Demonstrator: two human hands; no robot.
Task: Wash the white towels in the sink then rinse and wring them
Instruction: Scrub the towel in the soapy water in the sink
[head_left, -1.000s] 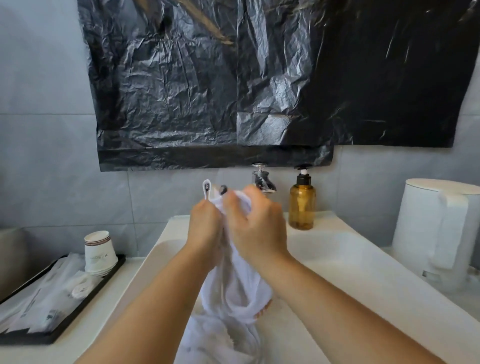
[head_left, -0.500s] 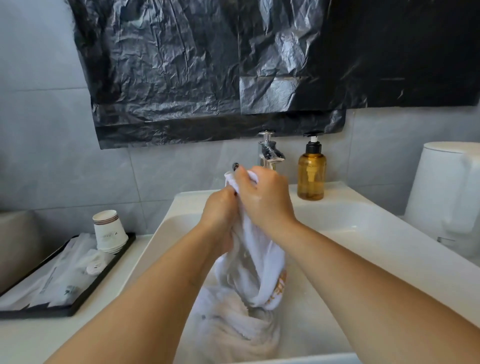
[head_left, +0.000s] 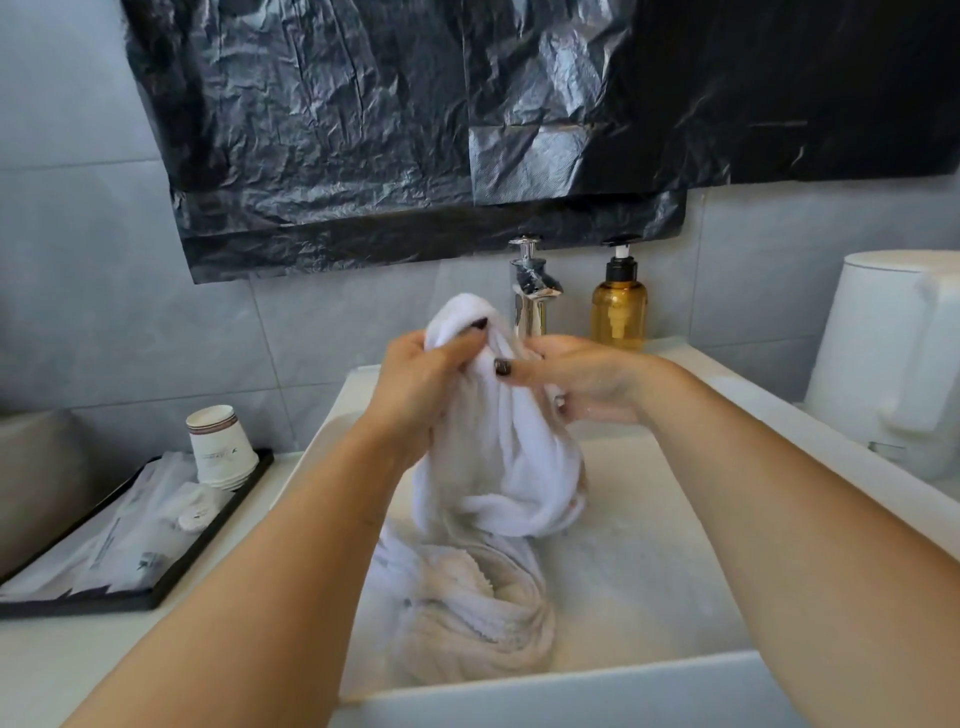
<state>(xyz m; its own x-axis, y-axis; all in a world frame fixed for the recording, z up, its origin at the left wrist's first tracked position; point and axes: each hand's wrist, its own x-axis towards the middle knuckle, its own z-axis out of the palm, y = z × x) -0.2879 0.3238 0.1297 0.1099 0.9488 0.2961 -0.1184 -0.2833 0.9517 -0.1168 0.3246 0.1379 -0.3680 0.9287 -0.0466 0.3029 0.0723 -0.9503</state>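
A wet white towel (head_left: 498, 457) hangs over the white sink (head_left: 675, 519), bunched at its top. My left hand (head_left: 415, 384) grips the towel's upper left part, with the thumb pressed into the cloth. My right hand (head_left: 582, 379) holds the upper right part, fingers curled into the fabric. The towel's lower end folds back on itself just above the basin. More white towel (head_left: 478, 618) lies twisted in a heap on the sink bottom, near the front wall.
A chrome tap (head_left: 530, 291) and an amber soap pump bottle (head_left: 619, 306) stand behind the sink. A black tray (head_left: 156, 592) with sachets and stacked paper cups (head_left: 218, 447) sits left. A white kettle (head_left: 893, 358) stands right. Black plastic sheet (head_left: 467, 114) covers the wall above.
My hands have come apart along the towel's top, the right one shifting rightward. The view has tipped down, showing more of the basin and the heaped towel.
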